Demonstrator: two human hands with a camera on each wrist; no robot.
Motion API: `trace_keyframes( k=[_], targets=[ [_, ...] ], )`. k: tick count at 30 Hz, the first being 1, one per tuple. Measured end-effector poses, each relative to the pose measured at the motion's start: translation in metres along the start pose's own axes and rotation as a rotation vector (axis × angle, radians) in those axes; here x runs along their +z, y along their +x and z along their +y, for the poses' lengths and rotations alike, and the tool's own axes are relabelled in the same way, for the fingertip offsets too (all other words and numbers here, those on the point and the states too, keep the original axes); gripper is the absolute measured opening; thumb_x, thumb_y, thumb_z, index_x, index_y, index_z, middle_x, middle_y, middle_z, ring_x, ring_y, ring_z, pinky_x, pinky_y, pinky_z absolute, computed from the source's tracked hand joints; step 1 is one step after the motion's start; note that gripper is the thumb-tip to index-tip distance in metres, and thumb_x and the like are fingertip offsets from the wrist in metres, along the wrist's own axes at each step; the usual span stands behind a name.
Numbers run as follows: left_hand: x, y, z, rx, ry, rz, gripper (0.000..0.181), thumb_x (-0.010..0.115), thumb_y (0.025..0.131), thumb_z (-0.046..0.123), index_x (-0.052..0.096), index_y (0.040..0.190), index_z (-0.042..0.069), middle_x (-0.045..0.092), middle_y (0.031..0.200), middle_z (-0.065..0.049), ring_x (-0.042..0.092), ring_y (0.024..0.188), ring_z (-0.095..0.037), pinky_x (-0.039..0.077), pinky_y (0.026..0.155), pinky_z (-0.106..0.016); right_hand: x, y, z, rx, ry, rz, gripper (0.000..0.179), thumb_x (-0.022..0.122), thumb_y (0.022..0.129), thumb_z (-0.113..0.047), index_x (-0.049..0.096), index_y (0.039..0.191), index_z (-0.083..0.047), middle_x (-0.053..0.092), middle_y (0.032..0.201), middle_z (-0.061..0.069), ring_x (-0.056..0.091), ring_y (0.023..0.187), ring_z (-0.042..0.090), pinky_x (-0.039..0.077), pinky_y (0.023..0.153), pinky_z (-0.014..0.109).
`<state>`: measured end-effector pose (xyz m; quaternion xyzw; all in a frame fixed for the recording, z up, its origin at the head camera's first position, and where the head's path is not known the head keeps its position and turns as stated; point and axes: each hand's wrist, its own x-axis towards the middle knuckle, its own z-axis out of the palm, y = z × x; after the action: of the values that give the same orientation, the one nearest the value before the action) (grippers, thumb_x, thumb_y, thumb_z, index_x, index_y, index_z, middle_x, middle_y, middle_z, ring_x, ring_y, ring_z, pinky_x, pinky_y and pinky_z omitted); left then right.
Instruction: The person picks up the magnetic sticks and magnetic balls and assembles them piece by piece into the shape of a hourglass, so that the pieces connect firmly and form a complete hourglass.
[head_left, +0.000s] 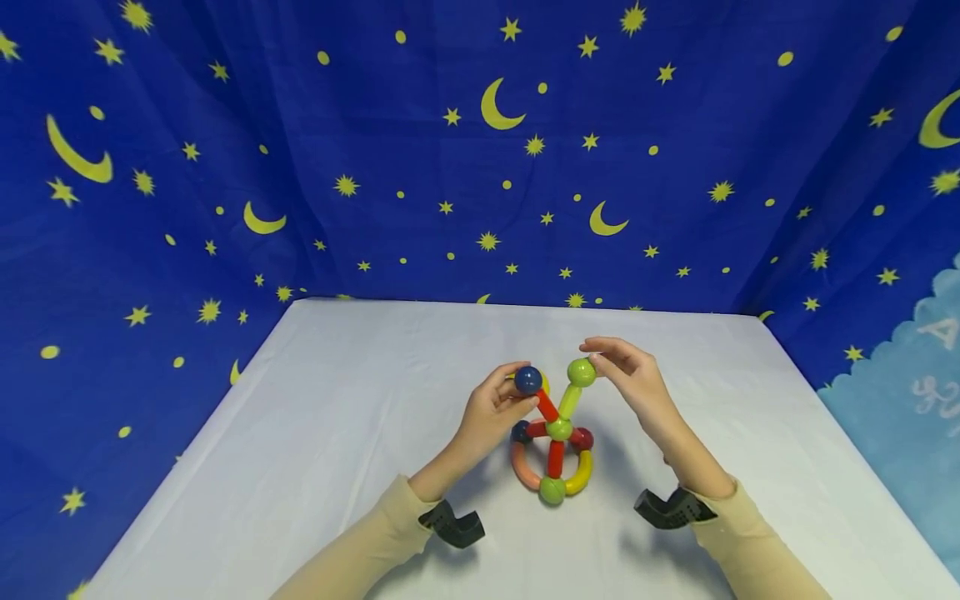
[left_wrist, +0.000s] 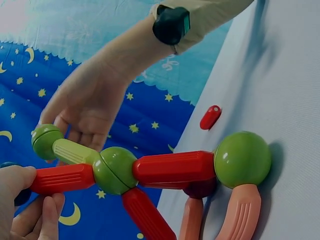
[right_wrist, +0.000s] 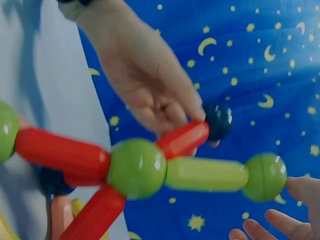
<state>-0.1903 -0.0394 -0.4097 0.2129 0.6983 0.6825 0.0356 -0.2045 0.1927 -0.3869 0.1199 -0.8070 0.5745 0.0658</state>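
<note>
A construction of toy magnetic rods and balls stands on the table. Its base ring has a pink curved rod [head_left: 524, 467], a yellow curved rod [head_left: 580, 474] and a green ball [head_left: 552, 491] in front. Red rods slope up to a green middle ball [right_wrist: 137, 168]. My left hand [head_left: 491, 417] pinches the upper red rod [left_wrist: 62, 179], which bears a dark blue ball [right_wrist: 218, 121]. On the other side, a lime rod [right_wrist: 207, 174] carries a green top ball [head_left: 581, 372]. My right hand [head_left: 636, 385] touches that ball, its other fingers spread away from it.
Something yellow [head_left: 543, 382] shows behind the blue ball, its shape partly hidden. A small red piece [left_wrist: 210, 117] lies apart on the white table [head_left: 390, 358]. A blue curtain [head_left: 420, 150] with stars and moons hangs behind and along the sides.
</note>
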Motion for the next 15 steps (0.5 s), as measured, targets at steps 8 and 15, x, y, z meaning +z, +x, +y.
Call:
trace_keyframes(
  k=[8,15],
  targets=[
    [0.000,0.005,-0.011,0.000,0.022,0.004,0.049,0.063,0.090,0.004,0.047,0.136,0.006,0.063,0.124,-0.019,0.062,0.108,-0.029,0.052,0.088,-0.021,0.000,0.025,0.031,0.053,-0.026,0.022,0.037,0.057,0.095,-0.022,0.057,0.122,0.005,0.066,0.113,0.014,0.059,0.090,-0.007,0.050,0.078,0.015],
    [-0.001,0.004,-0.015,0.018,0.021,-0.001,0.048,0.063,0.090,0.007,0.048,0.135,0.008,0.064,0.122,-0.018,0.062,0.107,-0.026,0.052,0.089,-0.021,0.016,0.045,0.059,0.034,-0.096,-0.126,0.036,0.065,0.087,-0.009,0.059,0.117,0.010,0.065,0.109,0.027,0.061,0.092,0.007,0.047,0.082,0.018]
  ],
)
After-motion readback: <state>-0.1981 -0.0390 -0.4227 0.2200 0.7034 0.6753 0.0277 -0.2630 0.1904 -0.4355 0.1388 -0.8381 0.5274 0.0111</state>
